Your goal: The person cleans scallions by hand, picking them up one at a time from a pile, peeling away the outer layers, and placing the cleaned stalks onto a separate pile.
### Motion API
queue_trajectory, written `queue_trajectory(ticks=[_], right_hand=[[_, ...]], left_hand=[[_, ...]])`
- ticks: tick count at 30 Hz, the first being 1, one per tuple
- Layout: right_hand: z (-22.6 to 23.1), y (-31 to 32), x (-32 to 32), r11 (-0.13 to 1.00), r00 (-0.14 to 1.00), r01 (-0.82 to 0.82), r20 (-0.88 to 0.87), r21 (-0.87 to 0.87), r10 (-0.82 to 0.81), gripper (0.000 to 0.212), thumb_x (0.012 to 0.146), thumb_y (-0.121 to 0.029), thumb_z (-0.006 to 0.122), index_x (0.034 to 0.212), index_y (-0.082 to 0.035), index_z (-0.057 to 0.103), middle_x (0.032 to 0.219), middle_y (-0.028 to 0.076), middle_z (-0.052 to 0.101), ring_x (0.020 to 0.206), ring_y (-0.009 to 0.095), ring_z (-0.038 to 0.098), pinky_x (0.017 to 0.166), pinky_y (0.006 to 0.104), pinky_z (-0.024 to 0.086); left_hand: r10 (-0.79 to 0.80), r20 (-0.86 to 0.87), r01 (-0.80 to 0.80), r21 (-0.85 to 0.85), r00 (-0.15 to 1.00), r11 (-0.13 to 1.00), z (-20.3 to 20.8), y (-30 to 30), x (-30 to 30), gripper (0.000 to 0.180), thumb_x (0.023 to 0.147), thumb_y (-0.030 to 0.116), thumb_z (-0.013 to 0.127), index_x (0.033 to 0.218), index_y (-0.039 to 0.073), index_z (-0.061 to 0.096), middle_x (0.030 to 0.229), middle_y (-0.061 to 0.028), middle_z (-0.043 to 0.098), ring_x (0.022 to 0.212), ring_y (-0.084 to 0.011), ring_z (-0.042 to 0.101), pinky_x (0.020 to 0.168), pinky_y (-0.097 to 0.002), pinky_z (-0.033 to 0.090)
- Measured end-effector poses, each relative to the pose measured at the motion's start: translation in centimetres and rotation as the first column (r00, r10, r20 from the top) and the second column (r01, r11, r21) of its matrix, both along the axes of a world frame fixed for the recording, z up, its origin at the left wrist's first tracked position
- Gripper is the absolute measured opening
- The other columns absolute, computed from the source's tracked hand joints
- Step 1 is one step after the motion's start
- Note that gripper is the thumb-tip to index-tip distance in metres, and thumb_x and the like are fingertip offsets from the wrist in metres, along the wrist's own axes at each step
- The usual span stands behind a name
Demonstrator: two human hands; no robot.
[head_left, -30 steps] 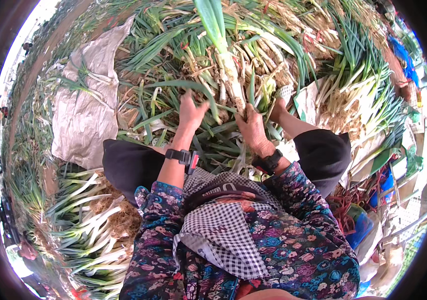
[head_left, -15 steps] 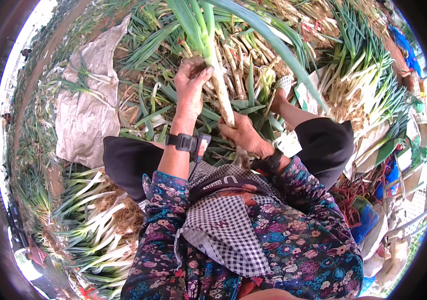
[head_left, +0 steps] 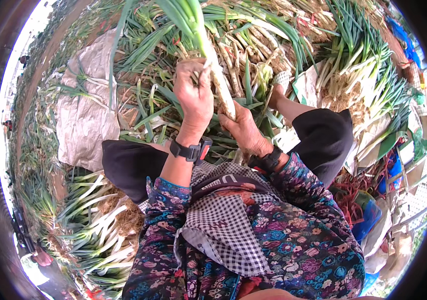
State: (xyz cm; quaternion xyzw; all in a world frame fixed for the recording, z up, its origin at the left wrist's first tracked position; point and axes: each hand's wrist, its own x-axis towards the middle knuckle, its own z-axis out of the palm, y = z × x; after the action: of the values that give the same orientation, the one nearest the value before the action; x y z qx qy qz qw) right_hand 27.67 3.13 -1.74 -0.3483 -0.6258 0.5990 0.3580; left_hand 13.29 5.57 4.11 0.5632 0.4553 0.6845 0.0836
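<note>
A long green onion (head_left: 218, 75) slants upright in front of me, its pale stalk low and its green leaves rising past the top edge of the view. Around the lower end of the stalk, my right hand (head_left: 246, 132) is closed, hiding the root. My left hand (head_left: 193, 95) is beside the upper pale part, palm toward me, with fingers curled against the thumb. What its fingertips pinch, if anything, is hidden. Beyond my hands lies a heap of untrimmed green onions (head_left: 238, 65) with soil-coloured outer skins and loose leaves.
Cleaner white-stalked onions with roots lie in piles at lower left (head_left: 96, 220) and far right (head_left: 353, 82). A pale woven sack (head_left: 86, 120) is spread at left. Red ties (head_left: 346, 197) and a blue bag (head_left: 366, 220) are by my right side. My knees flank the work.
My left hand has shifted slightly down and right, its palm turned more toward me. The onion's top tilts further left; a long leaf that arched to the right now hangs at the left.
</note>
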Motion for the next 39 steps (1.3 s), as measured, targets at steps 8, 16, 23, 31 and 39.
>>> queue_trajectory(ticks=[8,16,23,31,39], right_hand=[[-0.2,1.9,1.2,0.996,0.991,-0.064,-0.125,-0.065,0.055,0.017,0.090,-0.009,0.059,0.104,-0.001,0.055,0.074,-0.001,0.056,0.064,0.005,0.051,0.055,0.0223,0.042],[0.9,1.3,1.2,0.974,0.972,-0.089,-0.232,-0.208,0.040,0.012,0.090,-0.009,0.055,0.100,-0.002,0.054,0.068,-0.002,0.055,0.049,0.002,0.044,0.042,0.0196,0.034],[0.4,0.4,0.4,0.994,0.978,-0.004,-0.208,-0.110,-0.019,0.009,0.090,-0.008,0.056,0.096,-0.003,0.053,0.071,-0.002,0.053,0.059,0.004,0.049,0.050,0.0221,0.042],[0.1,0.1,0.5,0.995,0.995,-0.016,-0.095,-0.101,0.006,0.009,0.088,-0.007,0.057,0.095,-0.003,0.052,0.071,-0.002,0.052,0.061,0.005,0.048,0.053,0.0232,0.042],[1.0,0.1,0.9,0.981,0.980,-0.103,-0.185,-0.163,0.072,0.008,0.088,-0.006,0.055,0.096,-0.003,0.053,0.074,-0.002,0.052,0.062,0.005,0.047,0.054,0.0221,0.042]], left_hand=[[-0.590,0.512,0.770,-0.532,0.624,0.352,2.3,-5.0,-0.2,0.007,0.090,0.007,0.061,0.090,0.002,0.056,0.086,0.0013,0.058,0.084,-0.0076,0.057,0.077,-0.0236,0.048],[-0.059,0.292,0.229,-0.595,0.955,0.771,2.1,-1.6,-1.6,0.014,0.089,0.006,0.062,0.100,0.000,0.068,0.097,-0.0069,0.069,0.082,-0.0116,0.064,0.078,-0.0248,0.052],[-0.043,0.401,0.246,-0.472,0.915,0.846,-0.1,0.0,1.1,0.016,0.086,0.005,0.067,0.096,-0.008,0.069,0.080,-0.0023,0.067,0.069,-0.0042,0.058,0.060,-0.0190,0.047],[0.035,0.520,0.256,-0.477,0.853,0.841,-0.6,-0.4,1.1,0.014,0.083,0.002,0.069,0.093,-0.007,0.069,0.079,-0.0030,0.067,0.064,-0.0052,0.058,0.057,-0.0187,0.047],[0.010,0.641,0.349,-0.432,0.768,0.832,0.0,-0.7,1.4,0.024,0.087,0.016,0.070,0.100,-0.004,0.068,0.084,-0.0019,0.066,0.070,-0.0045,0.055,0.061,-0.0193,0.044]])
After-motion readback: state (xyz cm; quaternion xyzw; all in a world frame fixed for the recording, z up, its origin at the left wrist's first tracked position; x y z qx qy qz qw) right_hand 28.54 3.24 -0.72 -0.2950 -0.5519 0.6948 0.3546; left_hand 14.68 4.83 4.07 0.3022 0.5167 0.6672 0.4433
